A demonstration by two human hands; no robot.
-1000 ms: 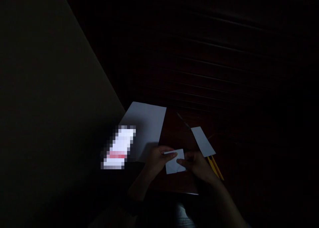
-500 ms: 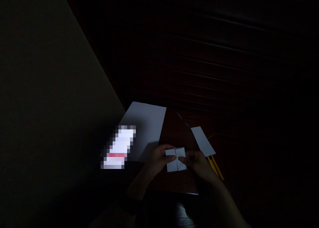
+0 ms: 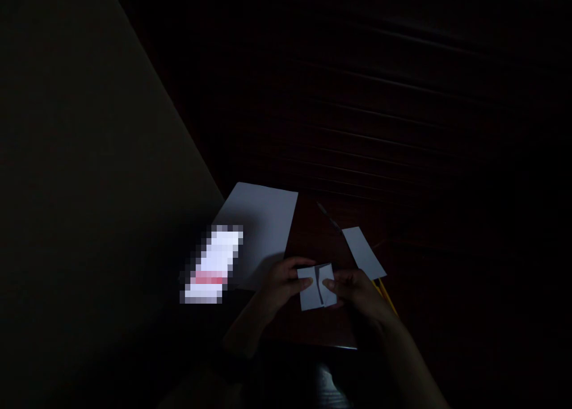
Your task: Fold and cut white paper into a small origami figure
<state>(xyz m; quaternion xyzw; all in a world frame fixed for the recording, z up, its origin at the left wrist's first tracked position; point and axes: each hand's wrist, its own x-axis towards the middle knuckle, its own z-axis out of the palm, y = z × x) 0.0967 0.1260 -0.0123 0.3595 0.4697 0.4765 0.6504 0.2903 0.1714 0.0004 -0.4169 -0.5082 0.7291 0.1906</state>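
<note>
A small square of folded white paper (image 3: 310, 296) is held between my two hands above the dark table. Its two flaps meet near the middle, with a dark gap running down between them. My left hand (image 3: 286, 279) grips the left side, thumb on top and fingers behind. On the right side, my right hand (image 3: 357, 290) pinches the paper the same way, its thumb on the right flap. The fingers beneath the paper are mostly hidden.
A large white sheet (image 3: 263, 218) lies at the back left, with a bright, pixelated phone-like screen (image 3: 214, 263) over its left part. To the right are a white paper strip (image 3: 364, 251), a thin pen-like object (image 3: 328, 215) and a yellow tool (image 3: 388, 299), partly covered. The table's front edge (image 3: 339, 346) is near.
The gap between the folded paper's flaps has widened at the top. My right thumb has shifted slightly right, and my right forearm now covers more of the yellow tool.
</note>
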